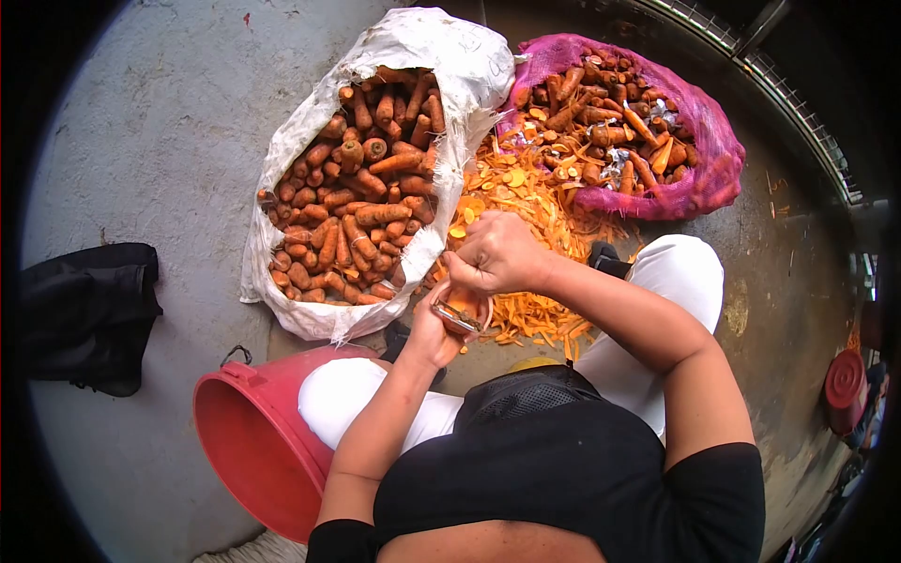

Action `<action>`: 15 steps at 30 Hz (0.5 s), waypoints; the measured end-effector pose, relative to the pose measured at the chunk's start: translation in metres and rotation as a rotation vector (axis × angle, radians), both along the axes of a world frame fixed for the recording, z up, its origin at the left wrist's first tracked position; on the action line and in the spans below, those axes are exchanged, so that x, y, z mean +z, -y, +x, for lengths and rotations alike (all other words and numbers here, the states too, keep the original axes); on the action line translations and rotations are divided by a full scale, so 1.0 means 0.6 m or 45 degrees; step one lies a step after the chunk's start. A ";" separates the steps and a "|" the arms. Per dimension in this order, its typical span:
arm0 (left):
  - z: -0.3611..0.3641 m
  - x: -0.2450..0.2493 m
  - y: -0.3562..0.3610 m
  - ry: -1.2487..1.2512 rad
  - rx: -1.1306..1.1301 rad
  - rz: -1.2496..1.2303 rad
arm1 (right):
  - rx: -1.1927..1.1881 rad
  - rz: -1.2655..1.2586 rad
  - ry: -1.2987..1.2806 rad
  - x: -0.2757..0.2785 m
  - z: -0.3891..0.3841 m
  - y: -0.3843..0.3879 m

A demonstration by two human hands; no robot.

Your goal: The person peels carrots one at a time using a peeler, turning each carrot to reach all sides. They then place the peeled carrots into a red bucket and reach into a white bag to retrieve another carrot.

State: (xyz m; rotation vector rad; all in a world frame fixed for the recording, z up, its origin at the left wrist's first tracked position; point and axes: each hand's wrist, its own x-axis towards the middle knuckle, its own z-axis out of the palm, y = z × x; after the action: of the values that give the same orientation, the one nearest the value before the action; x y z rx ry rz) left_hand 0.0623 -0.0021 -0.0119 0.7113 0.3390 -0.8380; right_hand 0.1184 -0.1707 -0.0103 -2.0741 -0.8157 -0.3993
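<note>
Over the carrot peelings (540, 314), the left hand's (437, 330) fingers curl around a carrot (463, 300) beside a metal-edged tool (455, 319), while the right hand (496, 253) is closed just above, its grip's contents impossible to tell. Beyond them, on a grey concrete floor (160, 122), stand a white woven sack (469, 47) of unpeeled carrots (352, 202) and, to its right, a pink mesh sack (718, 150) of carrots and scraps; a red bucket (267, 441) tips beside one knee, dark cloth (89, 314) lies farther left, and metal grating (798, 108) edges the brownish, wet-looking ground (765, 347) at right.
</note>
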 end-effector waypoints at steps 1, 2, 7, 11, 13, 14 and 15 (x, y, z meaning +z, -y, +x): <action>-0.001 0.003 0.001 -0.009 0.000 0.009 | 0.005 0.007 -0.017 0.000 0.000 0.001; -0.001 0.004 0.002 -0.019 -0.001 0.017 | 0.010 0.013 -0.034 0.000 -0.001 0.001; -0.003 0.005 0.002 -0.047 -0.015 0.033 | 0.028 0.010 -0.062 -0.002 -0.005 0.004; -0.002 0.004 0.002 -0.089 -0.037 0.020 | 0.076 0.020 -0.088 -0.016 -0.005 0.004; -0.003 0.007 0.004 -0.132 -0.005 0.058 | 0.072 0.024 -0.103 -0.014 -0.006 0.005; -0.004 0.008 0.005 -0.153 0.011 0.077 | 0.064 0.016 -0.113 -0.012 -0.006 0.006; -0.004 0.005 0.003 -0.137 -0.007 0.048 | 0.056 0.008 -0.123 -0.011 -0.006 0.007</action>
State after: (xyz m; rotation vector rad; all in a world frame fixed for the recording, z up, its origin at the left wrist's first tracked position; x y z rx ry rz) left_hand 0.0601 -0.0040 -0.0088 0.7038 0.4507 -0.8792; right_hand 0.1146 -0.1747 -0.0167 -2.0488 -0.8002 -0.2755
